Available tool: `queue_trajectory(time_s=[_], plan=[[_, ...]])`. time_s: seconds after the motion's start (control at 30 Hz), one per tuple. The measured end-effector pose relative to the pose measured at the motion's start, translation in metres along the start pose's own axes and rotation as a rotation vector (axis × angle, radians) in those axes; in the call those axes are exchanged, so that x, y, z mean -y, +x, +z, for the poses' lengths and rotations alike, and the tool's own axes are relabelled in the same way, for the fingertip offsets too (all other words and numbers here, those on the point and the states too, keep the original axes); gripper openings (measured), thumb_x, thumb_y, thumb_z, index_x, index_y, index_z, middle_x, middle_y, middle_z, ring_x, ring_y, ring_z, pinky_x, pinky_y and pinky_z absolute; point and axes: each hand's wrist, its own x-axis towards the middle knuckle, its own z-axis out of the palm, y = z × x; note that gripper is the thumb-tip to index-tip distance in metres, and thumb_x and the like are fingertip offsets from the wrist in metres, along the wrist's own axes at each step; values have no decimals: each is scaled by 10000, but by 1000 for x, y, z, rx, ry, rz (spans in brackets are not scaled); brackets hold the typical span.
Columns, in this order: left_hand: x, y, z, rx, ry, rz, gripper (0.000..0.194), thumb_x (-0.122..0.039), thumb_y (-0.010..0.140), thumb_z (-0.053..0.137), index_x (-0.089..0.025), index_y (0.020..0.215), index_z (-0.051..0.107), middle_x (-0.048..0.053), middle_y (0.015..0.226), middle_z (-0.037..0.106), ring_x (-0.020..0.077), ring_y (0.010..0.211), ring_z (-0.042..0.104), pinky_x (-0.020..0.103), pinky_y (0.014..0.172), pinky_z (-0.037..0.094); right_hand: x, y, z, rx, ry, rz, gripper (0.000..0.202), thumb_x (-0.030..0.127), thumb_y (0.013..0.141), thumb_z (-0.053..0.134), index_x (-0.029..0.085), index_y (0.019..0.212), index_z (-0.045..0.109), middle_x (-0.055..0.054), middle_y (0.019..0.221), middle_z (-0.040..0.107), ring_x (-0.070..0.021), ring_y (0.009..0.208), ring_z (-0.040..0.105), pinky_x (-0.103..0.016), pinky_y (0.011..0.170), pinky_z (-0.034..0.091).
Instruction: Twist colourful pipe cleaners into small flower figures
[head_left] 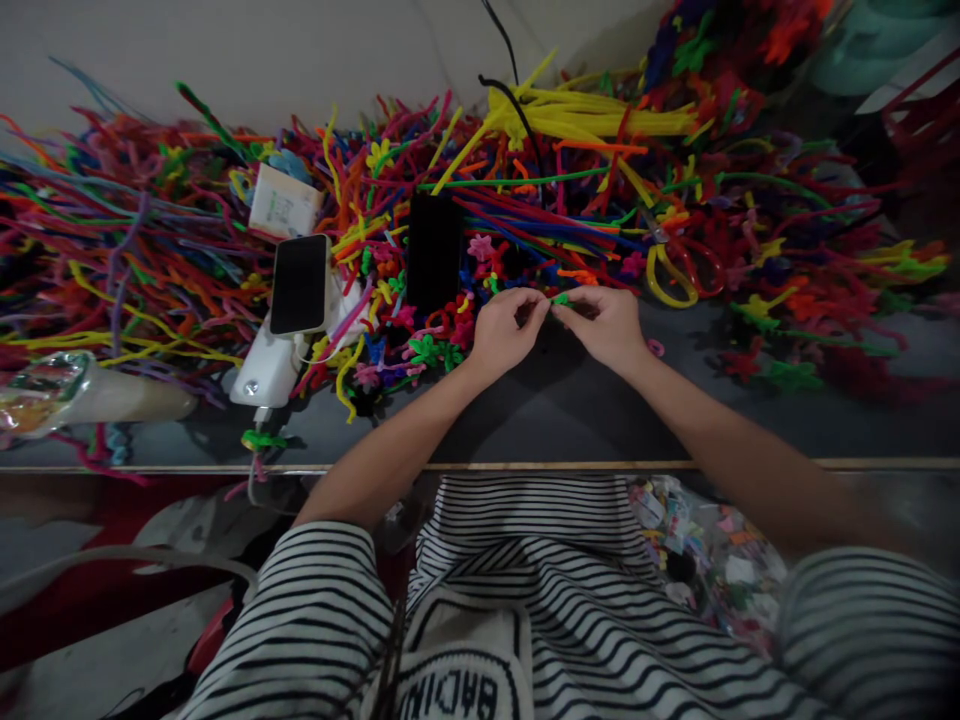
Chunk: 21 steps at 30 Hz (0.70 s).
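Note:
Both hands meet above the dark table (570, 410), thumbs and forefingers pinched close together. A small green fuzzy piece (561, 299) shows between the fingertips. My right hand (609, 325) is closed on it. My left hand (510, 328) is closed in a pinch at its left side; what lies between those fingertips is too small to make out. Just behind the hands are a pink fuzzy flower (480, 248) and small colourful fuzzy pieces. A small pink ring (656, 347) lies on the table by my right wrist.
Heaps of coloured fuzzy stems (180, 240) line the back. Scissors (673, 275) with yellow and red handles lie right of my hands. A black phone (434, 250), a second phone (301, 285), a white power bank (266, 365) and a small box (283, 203) are on the left.

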Motion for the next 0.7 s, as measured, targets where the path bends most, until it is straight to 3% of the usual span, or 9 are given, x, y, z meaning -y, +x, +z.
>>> queue_trajectory(time_s=[0.13, 0.23, 0.3, 0.4, 0.5, 0.6, 0.7], plan=[[6, 4, -3, 124, -222, -43, 402, -568, 928, 573, -186, 847, 666, 29, 747, 633, 129, 680, 559, 268, 622, 448, 3, 2, -2, 103, 126, 120, 327, 500, 709, 812, 183, 755, 746, -19, 617, 680, -141, 533, 615, -253, 471, 482], [11, 6, -4, 278, -505, -177, 489, -686, 849, 616, -198, 841, 652, 7, 695, 573, 105, 600, 506, 249, 520, 381, 8, 4, -5, 228, 236, 219, 412, 551, 629, 862, 175, 723, 724, 0, 547, 627, -116, 465, 566, -235, 412, 447], [13, 6, -2, 318, -614, -293, 489, -692, 799, 675, -205, 837, 650, -4, 677, 552, 94, 574, 483, 240, 485, 342, 9, 5, -6, 272, 270, 260, 445, 567, 603, 878, 170, 720, 715, 4, 527, 607, -110, 446, 552, -233, 398, 436], [13, 7, 3, 225, -673, -424, 422, -618, 785, 740, -207, 810, 646, -19, 646, 536, 80, 549, 456, 230, 469, 326, 6, 8, -7, 242, 319, 291, 507, 651, 634, 833, 179, 781, 720, -7, 574, 616, -123, 462, 570, -244, 394, 429], [7, 8, 4, 128, -734, -504, 343, -513, 820, 756, -198, 778, 629, -41, 595, 505, 61, 511, 427, 207, 454, 310, 1, 12, -6, 161, 376, 329, 545, 732, 769, 680, 197, 861, 718, 8, 553, 549, -111, 444, 522, -237, 378, 373], [-2, 9, 0, 69, -822, -585, 299, -435, 842, 756, -185, 769, 611, -55, 575, 489, 45, 500, 446, 173, 450, 309, -2, 15, -6, 118, 419, 357, 454, 644, 830, 679, 192, 864, 701, 58, 493, 395, -65, 402, 359, -214, 370, 258], [-10, 10, -5, 43, -898, -662, 287, -387, 833, 768, -175, 747, 595, -63, 574, 478, 39, 509, 480, 152, 448, 306, -3, 15, -5, 208, 417, 325, 385, 543, 742, 802, 182, 783, 674, 73, 501, 368, -46, 417, 295, -213, 389, 205]])
